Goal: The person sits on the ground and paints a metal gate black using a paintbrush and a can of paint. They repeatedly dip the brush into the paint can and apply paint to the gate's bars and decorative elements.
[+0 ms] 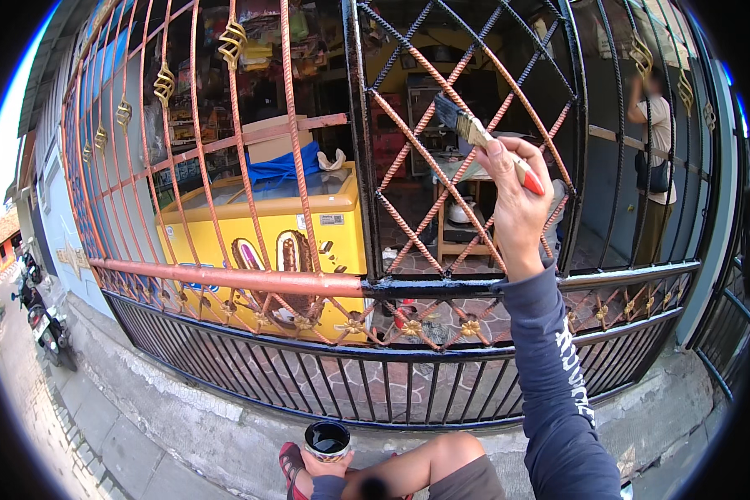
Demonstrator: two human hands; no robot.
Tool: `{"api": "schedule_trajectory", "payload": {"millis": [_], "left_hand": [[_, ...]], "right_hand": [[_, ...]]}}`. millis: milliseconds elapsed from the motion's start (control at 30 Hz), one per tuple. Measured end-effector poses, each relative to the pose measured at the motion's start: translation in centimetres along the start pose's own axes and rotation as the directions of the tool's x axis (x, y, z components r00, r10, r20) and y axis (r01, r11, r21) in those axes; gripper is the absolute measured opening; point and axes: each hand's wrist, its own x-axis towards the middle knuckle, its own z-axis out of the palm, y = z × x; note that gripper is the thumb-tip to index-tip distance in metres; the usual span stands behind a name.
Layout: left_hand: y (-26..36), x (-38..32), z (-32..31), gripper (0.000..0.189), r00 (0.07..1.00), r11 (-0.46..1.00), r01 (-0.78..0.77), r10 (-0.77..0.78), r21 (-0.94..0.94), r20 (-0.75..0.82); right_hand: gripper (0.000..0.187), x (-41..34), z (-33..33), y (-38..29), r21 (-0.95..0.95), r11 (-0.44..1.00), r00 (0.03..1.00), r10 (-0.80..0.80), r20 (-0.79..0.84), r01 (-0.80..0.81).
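Note:
A paintbrush (475, 133) with dark, paint-covered bristles and a red-tipped wooden handle is gripped in my right hand (517, 187). Its bristles are at a diagonal twisted bar of the metal grille (437, 169); whether they touch it cannot be told. Low in front of me, my left hand (327, 464) holds a cup of black paint (327, 439) upright. The frame of the diamond panel is glossy black, as are some upper bars. Other diagonal bars are reddish-brown, and so is the left part of the horizontal rail (256, 280). Gold flower ornaments (412, 327) sit along the lower lattice.
Behind the grille stand a yellow chest freezer (269, 231) and a small table with a kettle (462, 211). A person (655, 150) stands inside at the right. A concrete ledge (225, 400) runs below the bars. Motorcycles (50, 331) are parked at the far left.

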Motion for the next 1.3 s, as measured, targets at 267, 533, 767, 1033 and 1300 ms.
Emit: {"api": "schedule_trajectory", "payload": {"millis": [267,533,767,1033,1300], "left_hand": [[0.5,-0.4,-0.7,0.12,1.0,0.999,-0.003,0.001,0.052,0.028],[2.7,-1.2,-1.3,0.122,0.99,0.987,-0.083,0.065,0.141,0.128],[4.9,-2.0,-0.1,0.12,0.973,0.985,-0.158,0.142,0.075,0.181],[7.8,-3.5,3.3,0.118,0.952,0.974,-0.218,0.225,-0.056,0.205],[10.2,-5.5,6.8,0.117,0.93,0.959,-0.268,0.282,-0.093,0.237]], "right_hand": [[0.025,-22.0,-6.5,-3.1,-0.009,0.791,0.791,0.612,0.02,-0.612],[0.017,-38.5,-13.9,-2.4,0.238,0.2,0.21,0.978,0.017,-0.95],[0.016,-38.2,-16.2,-4.1,0.236,0.175,0.184,0.983,0.019,-0.956],[0.016,-35.9,-19.2,-8.0,0.168,0.231,0.226,0.973,-0.049,-0.958],[0.017,-34.5,-22.7,-11.2,0.196,0.314,0.278,0.942,-0.189,-0.929]]}}
